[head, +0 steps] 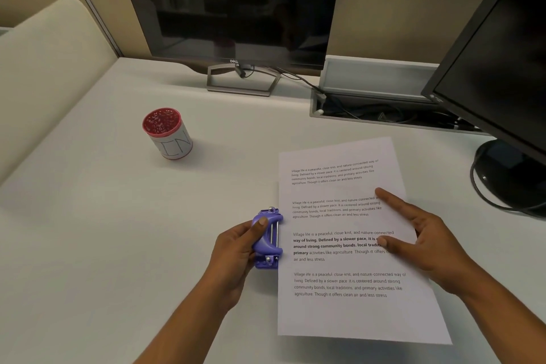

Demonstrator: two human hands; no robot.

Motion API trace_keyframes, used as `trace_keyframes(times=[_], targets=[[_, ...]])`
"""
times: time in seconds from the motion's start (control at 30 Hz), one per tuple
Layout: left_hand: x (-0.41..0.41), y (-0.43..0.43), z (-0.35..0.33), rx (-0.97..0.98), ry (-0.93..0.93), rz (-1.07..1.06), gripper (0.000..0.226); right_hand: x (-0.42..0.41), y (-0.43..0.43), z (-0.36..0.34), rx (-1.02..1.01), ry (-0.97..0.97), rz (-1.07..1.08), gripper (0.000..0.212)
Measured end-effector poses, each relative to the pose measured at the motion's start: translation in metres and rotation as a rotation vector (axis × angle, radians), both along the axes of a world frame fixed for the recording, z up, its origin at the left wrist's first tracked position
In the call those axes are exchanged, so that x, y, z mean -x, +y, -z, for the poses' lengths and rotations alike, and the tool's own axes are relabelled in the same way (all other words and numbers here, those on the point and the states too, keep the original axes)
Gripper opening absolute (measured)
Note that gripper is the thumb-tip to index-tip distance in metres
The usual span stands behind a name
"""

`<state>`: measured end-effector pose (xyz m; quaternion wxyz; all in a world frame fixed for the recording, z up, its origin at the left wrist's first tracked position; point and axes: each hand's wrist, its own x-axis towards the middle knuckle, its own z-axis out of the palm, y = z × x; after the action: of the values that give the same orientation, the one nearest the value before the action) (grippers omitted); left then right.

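A white printed sheet of paper (348, 313) lies on the desk at the right. A purple hole punch (267, 241) sits at the sheet's left edge, about halfway down. My left hand (236, 248) grips the punch from the left, thumb on top of its handle. My right hand (422, 233) rests on the right side of the sheet with index finger and thumb stretched out flat over the text.
A white cup with a red inside (168, 133) stands at the middle left of the white desk (103, 230). A dark monitor (230, 3) is at the back, a second one (502, 74) at the right, with cables in a tray (384, 115).
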<state>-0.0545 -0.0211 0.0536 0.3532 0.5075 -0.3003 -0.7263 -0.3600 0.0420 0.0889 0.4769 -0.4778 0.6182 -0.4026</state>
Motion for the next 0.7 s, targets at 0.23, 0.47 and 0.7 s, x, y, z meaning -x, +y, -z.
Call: trace_keyframes(times=[0.23,0.47,0.7], targets=[[0.0003,0.0008,0.0050,0.003,-0.009,0.008,0.033,-0.0008,-0.0003,0.0001,-0.008,0.014,0.010,0.075],[-0.0021,0.0041,0.0052,0.012,-0.004,-0.018,0.036,-0.0021,-0.0012,0.0013,-0.014,0.046,0.006,0.075],[-0.0029,0.0060,0.0046,0.012,-0.026,-0.016,0.041,-0.0050,-0.0005,0.0034,-0.013,0.075,-0.014,0.076]])
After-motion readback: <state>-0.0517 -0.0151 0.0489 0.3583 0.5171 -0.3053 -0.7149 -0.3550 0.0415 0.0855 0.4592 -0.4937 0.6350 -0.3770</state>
